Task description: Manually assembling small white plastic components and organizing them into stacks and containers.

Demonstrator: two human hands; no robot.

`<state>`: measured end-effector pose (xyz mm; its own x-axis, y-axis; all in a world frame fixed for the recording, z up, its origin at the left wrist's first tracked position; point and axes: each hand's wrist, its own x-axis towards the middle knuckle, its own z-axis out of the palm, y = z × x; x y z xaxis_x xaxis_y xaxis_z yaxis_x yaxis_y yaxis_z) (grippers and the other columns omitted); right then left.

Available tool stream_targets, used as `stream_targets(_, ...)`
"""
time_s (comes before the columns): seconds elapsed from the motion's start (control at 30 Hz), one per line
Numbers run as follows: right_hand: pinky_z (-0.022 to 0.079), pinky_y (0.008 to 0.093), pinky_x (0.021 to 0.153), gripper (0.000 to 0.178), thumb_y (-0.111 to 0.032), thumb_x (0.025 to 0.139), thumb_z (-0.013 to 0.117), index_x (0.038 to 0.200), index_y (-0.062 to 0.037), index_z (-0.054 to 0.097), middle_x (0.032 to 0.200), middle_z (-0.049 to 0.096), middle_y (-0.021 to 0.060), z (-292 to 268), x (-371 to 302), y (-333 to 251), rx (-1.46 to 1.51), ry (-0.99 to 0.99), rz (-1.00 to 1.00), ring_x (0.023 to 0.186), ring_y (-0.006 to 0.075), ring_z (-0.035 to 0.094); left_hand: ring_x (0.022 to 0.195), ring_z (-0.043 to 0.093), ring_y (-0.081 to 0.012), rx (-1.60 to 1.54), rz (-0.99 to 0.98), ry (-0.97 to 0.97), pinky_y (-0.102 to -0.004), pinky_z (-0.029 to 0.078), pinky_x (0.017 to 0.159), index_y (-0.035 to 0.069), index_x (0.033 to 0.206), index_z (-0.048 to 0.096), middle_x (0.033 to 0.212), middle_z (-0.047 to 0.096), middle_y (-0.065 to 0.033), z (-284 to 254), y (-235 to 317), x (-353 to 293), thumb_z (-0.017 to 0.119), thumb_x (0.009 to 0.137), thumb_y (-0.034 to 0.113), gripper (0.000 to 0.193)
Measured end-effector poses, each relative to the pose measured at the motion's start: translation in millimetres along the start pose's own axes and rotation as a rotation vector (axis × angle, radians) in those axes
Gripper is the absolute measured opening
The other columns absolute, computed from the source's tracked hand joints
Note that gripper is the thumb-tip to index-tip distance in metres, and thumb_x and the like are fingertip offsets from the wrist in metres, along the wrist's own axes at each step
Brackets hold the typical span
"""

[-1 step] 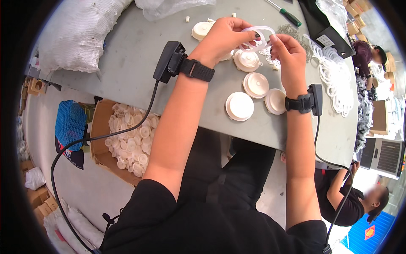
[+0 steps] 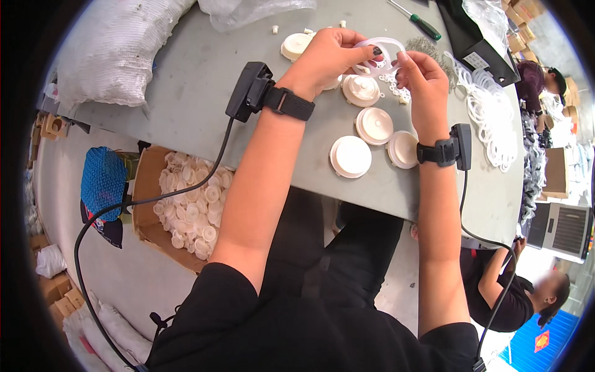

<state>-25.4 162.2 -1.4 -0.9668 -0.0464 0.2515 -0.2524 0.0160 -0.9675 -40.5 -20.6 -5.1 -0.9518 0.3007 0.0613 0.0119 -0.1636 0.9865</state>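
Observation:
My left hand (image 2: 331, 57) and my right hand (image 2: 423, 73) hold a translucent white ring (image 2: 392, 42) between them, above the table. Each hand pinches one side of it between thumb and fingers. Below the hands lie several round cream-white caps: one with a small central knob (image 2: 375, 125), a flat one (image 2: 351, 156), another (image 2: 403, 149) beside my right wrist, and one (image 2: 361, 90) just under the ring. Another cap (image 2: 295, 46) is partly hidden behind my left hand. Small white rings (image 2: 392, 79) lie scattered between my hands.
White rings (image 2: 493, 115) are heaped at the right, by metal springs (image 2: 424, 44), a green-handled screwdriver (image 2: 426, 28) and a black box (image 2: 480, 43). A woven sack (image 2: 118, 49) stands far left. Below the table edge, a carton (image 2: 145, 208) holds white discs. A co-worker (image 2: 514, 291) sits at right.
The ring has shifted slightly to the right between my fingers. My hands have hardly moved, and the caps lie where they were.

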Motion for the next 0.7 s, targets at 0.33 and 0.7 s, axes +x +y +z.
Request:
stream_targets(0.33,0.041,0.0215,0.055,0.014,-0.015,0.087,0.060,0.094,-0.0028,0.058,0.068,0.056,0.0002,-3.6,0.5,-2.0,0.277,-0.003,0.098,0.059,0.0072,0.051,0.054,0.041,-0.0057,-0.181,-0.038,0.332,-0.0263,0.045,0.056,0.005,0.081,0.057,0.069,0.051,0.0023,0.8,-1.2,1.6,0.055,0.090,0.028,0.025)
stream_targets(0.7,0.040,0.0207,0.055,0.014,-0.015,0.088,0.058,0.091,-0.0009,0.059,0.070,0.057,0.0008,12.5,-8.0,-22.4,0.209,-0.264,0.143,0.058,0.0067,0.049,0.084,0.059,-0.0110,-0.293,0.155,0.078,-0.0261,0.047,0.080,0.001,0.127,0.047,0.106,0.064,-0.0094,-16.5,17.7,-50.2,0.063,0.085,0.014,0.046)
